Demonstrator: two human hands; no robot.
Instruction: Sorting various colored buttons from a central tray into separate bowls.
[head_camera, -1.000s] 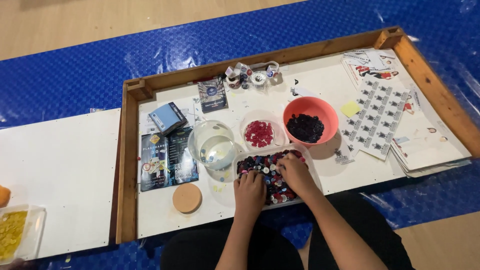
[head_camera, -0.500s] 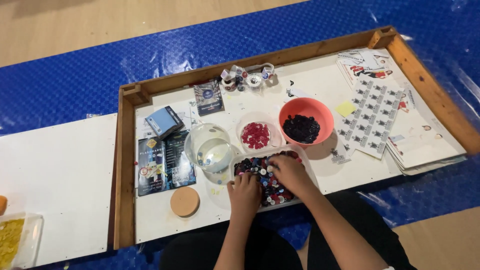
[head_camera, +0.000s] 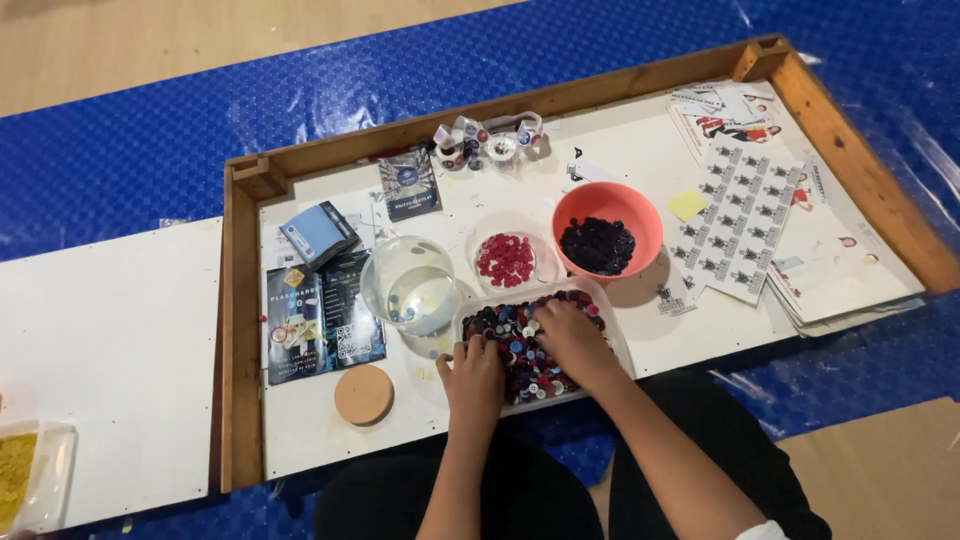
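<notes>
A blue plastic sheet (head_camera: 130, 150) covers the floor, and on it lies a shallow wooden tray (head_camera: 240, 330) with a white base, beside a separate white board (head_camera: 110, 370).

At the near edge of the tray sits a clear rectangular tub (head_camera: 610, 325) filled with mixed buttons (head_camera: 520, 350) in red, dark and blue shades. Both hands are in it. The right hand (head_camera: 572, 340) lies palm down on the heap with fingers spread; whether it pinches a button cannot be told. The left hand (head_camera: 472, 378) rests at the tub's left near corner, fingers curled over the rim and the buttons, and its grip cannot be made out either.

Just beyond the tub stand three receivers: a small clear dish of red buttons (head_camera: 506, 258), an orange bowl of dark buttons (head_camera: 598, 244), and a clear glass bowl (head_camera: 410, 285) with only a few pale pieces in it. Judged from this, the step in hand is picking through the mixed heap by colour. The next move seems to call for isolating one button with the fingertips and lifting it clear without dragging its neighbours over the rim.

Farther out lie a round cork coaster (head_camera: 363, 394), a dark leaflet (head_camera: 318, 318), a small blue box (head_camera: 318, 234) and sheets of stickers (head_camera: 745, 220).
</notes>
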